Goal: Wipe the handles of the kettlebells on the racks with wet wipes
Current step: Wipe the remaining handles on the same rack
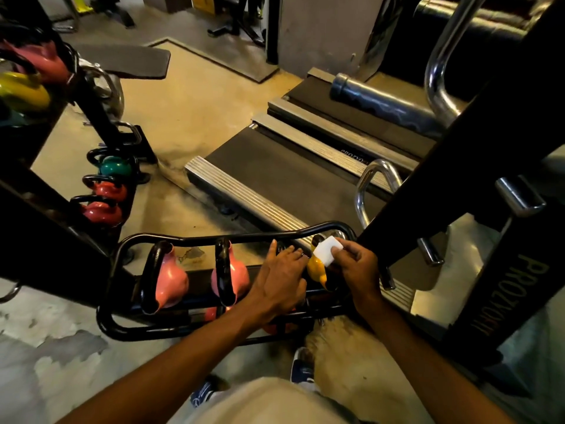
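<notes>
right hand (356, 267) grip: pinching wet wipe (327, 250) | wipe on handle of yellow kettlebell (316, 269), right end of rack (195, 238) | left hand (282, 278) grip: spread flat, just left of it, probably bracing neighbour bell | right hand nearer; handle axis hidden

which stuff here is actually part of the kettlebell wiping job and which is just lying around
Part of the job: white wet wipe pinched in the right hand; yellow kettlebell; left hand resting on the rack; two pink kettlebells.

Just lying about: treadmills; black floor mat.
</notes>
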The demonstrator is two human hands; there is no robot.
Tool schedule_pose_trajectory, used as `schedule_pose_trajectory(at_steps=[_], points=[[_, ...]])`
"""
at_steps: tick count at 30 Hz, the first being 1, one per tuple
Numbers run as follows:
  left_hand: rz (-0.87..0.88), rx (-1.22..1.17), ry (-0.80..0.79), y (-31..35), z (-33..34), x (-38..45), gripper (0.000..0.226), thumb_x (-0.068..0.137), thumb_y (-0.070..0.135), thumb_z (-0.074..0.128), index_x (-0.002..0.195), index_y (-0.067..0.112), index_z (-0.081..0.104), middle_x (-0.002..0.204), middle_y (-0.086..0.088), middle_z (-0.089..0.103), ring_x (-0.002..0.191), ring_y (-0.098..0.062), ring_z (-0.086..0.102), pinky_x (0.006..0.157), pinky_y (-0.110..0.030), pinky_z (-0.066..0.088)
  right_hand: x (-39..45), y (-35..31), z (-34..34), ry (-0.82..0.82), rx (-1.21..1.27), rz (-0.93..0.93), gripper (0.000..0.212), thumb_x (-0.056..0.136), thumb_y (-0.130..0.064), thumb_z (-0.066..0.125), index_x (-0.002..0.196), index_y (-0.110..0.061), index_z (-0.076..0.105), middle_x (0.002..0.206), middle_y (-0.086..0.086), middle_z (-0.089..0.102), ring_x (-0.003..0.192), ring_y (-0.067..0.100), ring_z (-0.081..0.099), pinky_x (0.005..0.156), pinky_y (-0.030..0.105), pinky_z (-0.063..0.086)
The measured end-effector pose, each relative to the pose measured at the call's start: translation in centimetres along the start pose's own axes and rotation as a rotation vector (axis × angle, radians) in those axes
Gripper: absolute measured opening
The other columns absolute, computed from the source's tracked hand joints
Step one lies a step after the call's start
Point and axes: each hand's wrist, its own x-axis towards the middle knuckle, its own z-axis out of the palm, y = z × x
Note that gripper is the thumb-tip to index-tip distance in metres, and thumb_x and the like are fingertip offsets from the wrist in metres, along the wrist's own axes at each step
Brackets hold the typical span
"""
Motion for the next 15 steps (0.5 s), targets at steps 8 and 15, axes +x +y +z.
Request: schedule_pose_trajectory(at_steps=[8, 15], points=[[0.046, -0.105, -0.026, 0.2, 0.9, 1.1, 0.073, 0.091, 0.018, 0.059, 0.16, 0.012, 0.038, 0.166, -0.011, 0.036, 0.157, -0.027, 0.028, 0.131, -0.051, 0.004, 0.4, -2.0, 0.5, 0.132, -0.146, -0.321, 0.025, 0.1, -0.001, 0.063, 0.121, -0.003, 0.075, 0.113, 0.002, 0.075, 0.107, 0.015, 0.072, 0.094, 0.021, 0.056], [0.108, -0.092, -0.088, 0.8, 1.5, 2.7, 0.088, 0.085, 0.017, 0.06, 0.165, 0.012, 0.023, 0.174, -0.01, 0.016, 0.16, -0.023, 0.016, 0.131, -0.052, 0.009, 3.7, 0.0, 0.2, -0.154, -0.238, -0.214, 0.017, 0.101, -0.004, 0.064, 0.111, -0.003, 0.078, 0.102, 0.004, 0.079, 0.095, 0.001, 0.073, 0.096, 0.035, 0.057]])
